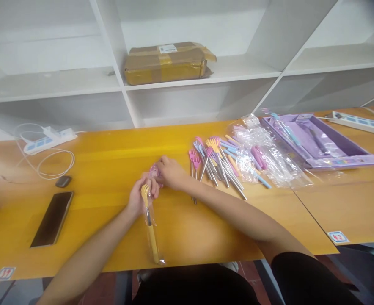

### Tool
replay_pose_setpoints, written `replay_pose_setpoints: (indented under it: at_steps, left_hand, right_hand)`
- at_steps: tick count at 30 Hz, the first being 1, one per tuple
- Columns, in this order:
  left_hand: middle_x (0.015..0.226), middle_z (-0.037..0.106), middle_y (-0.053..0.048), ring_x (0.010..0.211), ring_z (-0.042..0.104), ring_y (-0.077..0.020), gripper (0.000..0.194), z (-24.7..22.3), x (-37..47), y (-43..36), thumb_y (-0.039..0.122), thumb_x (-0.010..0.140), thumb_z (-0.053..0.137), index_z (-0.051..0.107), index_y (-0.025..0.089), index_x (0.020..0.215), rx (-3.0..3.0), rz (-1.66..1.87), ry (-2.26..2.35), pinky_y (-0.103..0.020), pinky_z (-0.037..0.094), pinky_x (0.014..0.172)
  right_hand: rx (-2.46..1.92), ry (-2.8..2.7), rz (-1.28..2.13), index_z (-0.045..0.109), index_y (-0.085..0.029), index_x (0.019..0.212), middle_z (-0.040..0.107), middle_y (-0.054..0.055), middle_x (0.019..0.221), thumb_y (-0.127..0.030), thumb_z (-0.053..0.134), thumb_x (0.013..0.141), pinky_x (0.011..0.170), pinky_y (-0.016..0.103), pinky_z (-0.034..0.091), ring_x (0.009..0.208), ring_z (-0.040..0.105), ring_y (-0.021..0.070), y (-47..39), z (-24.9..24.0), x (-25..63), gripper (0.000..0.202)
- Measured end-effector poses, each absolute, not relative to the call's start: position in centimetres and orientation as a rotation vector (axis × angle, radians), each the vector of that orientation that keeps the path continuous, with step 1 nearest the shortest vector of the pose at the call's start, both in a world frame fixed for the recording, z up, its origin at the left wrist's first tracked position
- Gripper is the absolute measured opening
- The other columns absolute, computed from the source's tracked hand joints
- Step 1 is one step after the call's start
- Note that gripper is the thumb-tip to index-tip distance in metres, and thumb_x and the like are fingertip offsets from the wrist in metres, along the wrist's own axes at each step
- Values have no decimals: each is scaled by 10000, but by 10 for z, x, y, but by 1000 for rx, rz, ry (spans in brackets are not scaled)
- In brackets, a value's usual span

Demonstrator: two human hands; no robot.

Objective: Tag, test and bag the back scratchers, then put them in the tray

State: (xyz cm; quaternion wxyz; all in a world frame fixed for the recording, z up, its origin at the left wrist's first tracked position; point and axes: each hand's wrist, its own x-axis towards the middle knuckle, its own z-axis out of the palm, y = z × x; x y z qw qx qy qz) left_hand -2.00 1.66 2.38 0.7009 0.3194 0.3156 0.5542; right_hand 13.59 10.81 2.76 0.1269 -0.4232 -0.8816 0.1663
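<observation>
My left hand [138, 198] is closed around the top of a bagged yellow back scratcher [152, 237]. Its claw head shows at the fingers, and its yellow handle points down toward the table's front edge inside a transparent sleeve. Close against it, my right hand [173, 173] has its fingers bent at a pink-and-white piece [155, 170], perhaps a printed bag header; the hands partly hide it. To the right lies a pile of loose back scratcher rods [218, 161] with pink, blue and yellow claw heads. Coloured handle tubes [233, 163] lie beside them.
Plastic sleeves [269, 159] lie right of the pile, against a purple display box [348, 154]. On the left are a phone [52, 219], a small black object [63, 181] and a power strip [50, 140] with cables. Shelves hold a taped carton [166, 63].
</observation>
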Motion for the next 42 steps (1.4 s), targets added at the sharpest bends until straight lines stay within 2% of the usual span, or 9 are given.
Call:
replay_pose_setpoints:
  at_steps: [4,10,16,19,22,27,31,36,42]
  left_hand:
    - [660,612,6,391,453,-72,400,16,-19,19,461,1012,607,576,175,733,662,1224,674,-228,288,390]
    - [710,661,23,322,462,-69,307,8,-20,19,482,1027,619,627,177,1064,660,1212,665,-204,268,324]
    - [904,763,6,367,546,-82,689,12,-17,18,411,994,712,348,305,1569,733,1320,772,-190,361,351]
    - [876,756,29,356,532,-71,627,16,-15,18,421,979,738,387,347,1493,749,1333,803,-169,354,350]
    - [809,720,48,335,509,-59,410,15,-14,19,474,951,758,529,284,1234,763,1302,827,-157,332,328]
    - [770,672,70,328,510,-62,380,11,-14,20,499,908,788,528,249,1029,768,1307,880,-161,314,297]
    - [779,677,61,345,522,-60,406,11,-12,18,508,882,817,538,236,997,781,1301,906,-160,322,307]
    - [787,689,41,415,571,-74,414,11,-8,13,511,865,839,564,212,942,820,1244,926,-175,401,373]
    - [1053,752,-25,570,640,-75,371,7,-10,13,488,878,838,619,192,922,860,1267,957,-198,491,491]
  right_hand:
    - [-1343,-2538,588,682,-136,1241,598,148,1243,-411,795,935,949,371,483,1056,622,246,118,28,127,427]
    - [-1494,-2480,792,644,-172,1216,656,105,1204,-452,866,831,779,279,497,946,655,192,136,29,129,526]
    - [-1537,-2496,816,650,-163,1174,680,136,1216,-410,881,772,725,279,473,925,675,218,142,28,123,526]
    - [-1502,-2508,834,677,-167,1086,710,119,1161,-419,885,779,687,267,447,884,669,204,149,25,123,448]
    - [-1421,-2511,851,687,-176,1035,748,80,1061,-440,741,950,671,256,414,825,655,170,156,21,128,282]
    - [-1319,-2502,822,685,-185,1036,765,47,988,-350,537,1090,700,256,391,807,647,153,159,15,141,229]
    - [-1322,-2485,781,682,-174,1025,755,76,1003,-402,545,1088,727,266,407,832,654,174,160,17,142,274]
    - [-1368,-2448,713,649,-172,1224,669,135,1248,-603,666,996,816,288,472,964,666,213,162,24,123,488]
    - [-1386,-2487,791,743,-168,1053,675,128,1220,-409,887,820,775,276,492,880,662,190,173,33,99,364]
